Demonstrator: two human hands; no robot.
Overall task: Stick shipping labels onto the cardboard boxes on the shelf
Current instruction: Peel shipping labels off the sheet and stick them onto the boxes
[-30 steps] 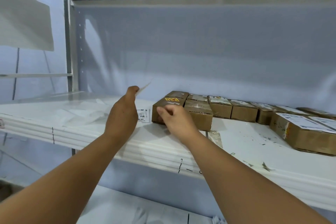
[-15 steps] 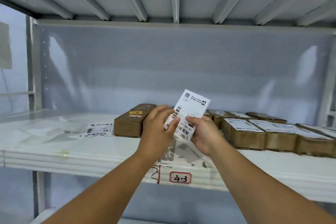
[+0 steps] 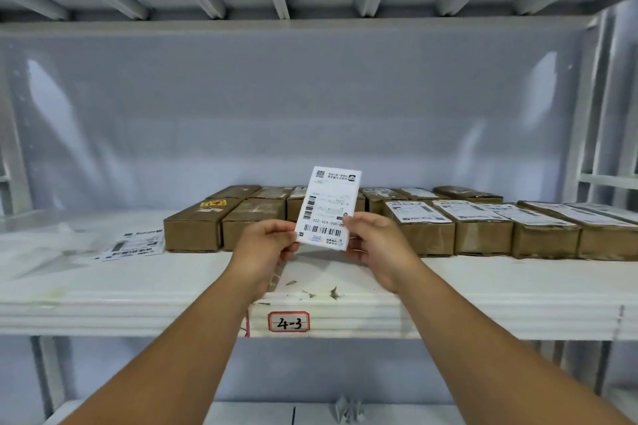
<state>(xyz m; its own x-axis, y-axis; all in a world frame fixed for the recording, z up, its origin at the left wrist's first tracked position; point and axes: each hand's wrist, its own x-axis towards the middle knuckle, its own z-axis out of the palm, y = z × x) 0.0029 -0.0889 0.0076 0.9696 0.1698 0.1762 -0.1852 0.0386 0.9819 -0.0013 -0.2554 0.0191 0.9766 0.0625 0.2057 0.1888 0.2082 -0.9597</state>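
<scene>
— Shelf (image 3: 483, 286) 4-3, contents?
— Cardboard boxes (image 3: 193, 231), in rows. You held one shipping label (image 3: 329, 207) upright before them; your left hand (image 3: 266, 245) and right hand (image 3: 379, 245) each pinched a lower corner.

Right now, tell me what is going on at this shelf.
A person holds one shipping label upright, the left hand pinching its lower left edge and the right hand its lower right. It is not yet on a box. On the shelf behind it stands a row of cardboard boxes: those to the right carry white labels, the two front left boxes show none. A loose label lies flat left of them.
</scene>
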